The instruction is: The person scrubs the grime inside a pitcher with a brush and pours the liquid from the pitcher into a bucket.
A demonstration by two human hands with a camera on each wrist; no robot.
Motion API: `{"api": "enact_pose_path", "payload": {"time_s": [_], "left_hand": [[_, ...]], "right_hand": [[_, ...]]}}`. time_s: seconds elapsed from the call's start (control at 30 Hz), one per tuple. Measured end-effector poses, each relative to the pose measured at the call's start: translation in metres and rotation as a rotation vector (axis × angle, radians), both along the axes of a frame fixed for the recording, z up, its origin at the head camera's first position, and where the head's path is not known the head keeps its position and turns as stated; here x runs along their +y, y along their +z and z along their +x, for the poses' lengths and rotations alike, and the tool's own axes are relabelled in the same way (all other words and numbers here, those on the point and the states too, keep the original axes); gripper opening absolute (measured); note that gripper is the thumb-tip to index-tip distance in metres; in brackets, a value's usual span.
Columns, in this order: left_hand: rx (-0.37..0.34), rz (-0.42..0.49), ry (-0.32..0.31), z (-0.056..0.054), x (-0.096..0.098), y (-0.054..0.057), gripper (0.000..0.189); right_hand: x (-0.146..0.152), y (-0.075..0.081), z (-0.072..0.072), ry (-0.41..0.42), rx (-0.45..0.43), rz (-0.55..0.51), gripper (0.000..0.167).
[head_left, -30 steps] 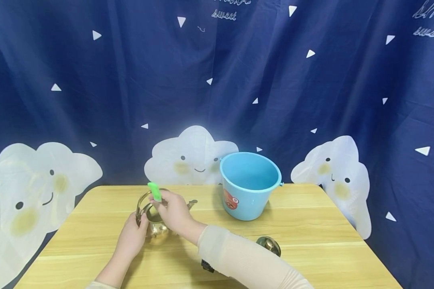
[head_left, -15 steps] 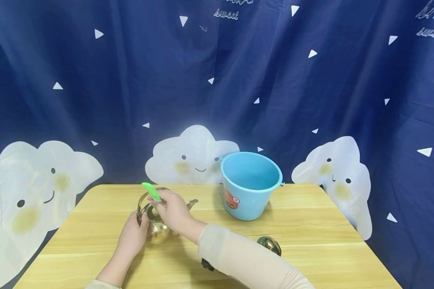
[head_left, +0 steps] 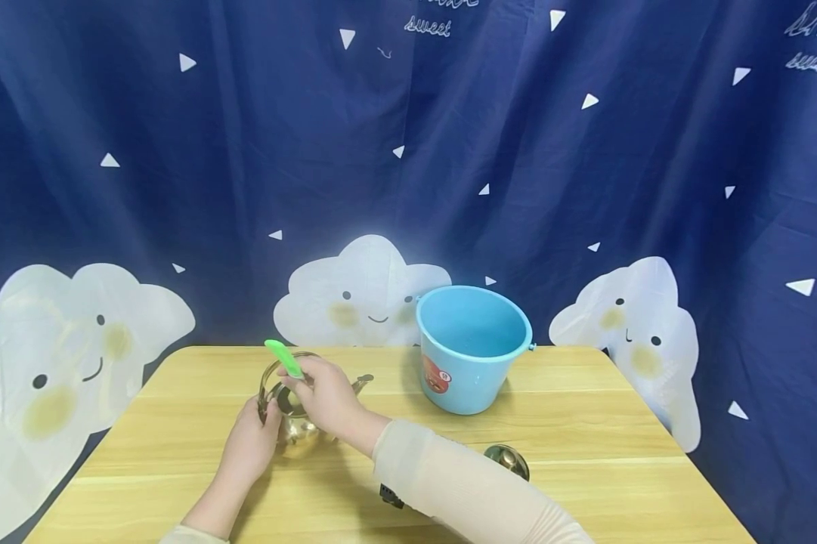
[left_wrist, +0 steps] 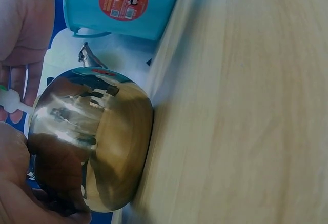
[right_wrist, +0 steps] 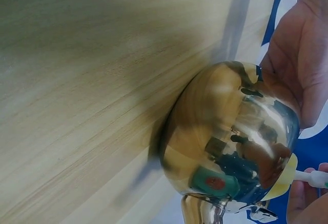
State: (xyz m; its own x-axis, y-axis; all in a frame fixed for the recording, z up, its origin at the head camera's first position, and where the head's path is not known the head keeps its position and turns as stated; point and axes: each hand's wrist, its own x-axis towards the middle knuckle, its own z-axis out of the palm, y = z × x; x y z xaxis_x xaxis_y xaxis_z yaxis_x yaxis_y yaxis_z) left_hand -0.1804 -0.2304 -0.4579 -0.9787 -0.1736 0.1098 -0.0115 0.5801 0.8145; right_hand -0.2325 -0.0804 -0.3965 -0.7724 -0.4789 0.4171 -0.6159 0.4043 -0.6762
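Note:
A shiny brass-coloured teapot (head_left: 298, 431) with an overhead handle and a spout stands on the left of the table, its top uncovered. My left hand (head_left: 250, 442) grips its side near the base of the handle. Over the opening, my right hand (head_left: 333, 400) pinches the green handle of a cup brush (head_left: 284, 358). The right wrist view shows the brush's white neck (right_wrist: 306, 177) and a yellow head (right_wrist: 284, 179) at the teapot's rim; the rest of the head is hidden. In the left wrist view the teapot's rounded body (left_wrist: 120, 147) fills the middle.
A light blue bucket (head_left: 465, 385) with a red sticker stands behind and right of the teapot. The teapot's domed lid (head_left: 508, 459) lies on the wooden table (head_left: 605, 483), partly behind my right sleeve. A dark blue curtain (head_left: 313, 151) hangs behind the table.
The green handle has tipped to the left, while my right hand stays over the teapot's opening. My left hand keeps its grip, and the teapot stays in place.

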Motion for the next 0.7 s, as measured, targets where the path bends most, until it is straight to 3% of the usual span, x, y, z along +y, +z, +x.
{"api": "enact_pose_path", "payload": {"time_s": [0.7], "left_hand": [[-0.012, 0.008, 0.020, -0.0001, -0.0005, -0.0012, 0.050]], "right_hand": [[-0.0014, 0.0007, -0.0002, 0.001, -0.010, -0.010, 0.016]]}}
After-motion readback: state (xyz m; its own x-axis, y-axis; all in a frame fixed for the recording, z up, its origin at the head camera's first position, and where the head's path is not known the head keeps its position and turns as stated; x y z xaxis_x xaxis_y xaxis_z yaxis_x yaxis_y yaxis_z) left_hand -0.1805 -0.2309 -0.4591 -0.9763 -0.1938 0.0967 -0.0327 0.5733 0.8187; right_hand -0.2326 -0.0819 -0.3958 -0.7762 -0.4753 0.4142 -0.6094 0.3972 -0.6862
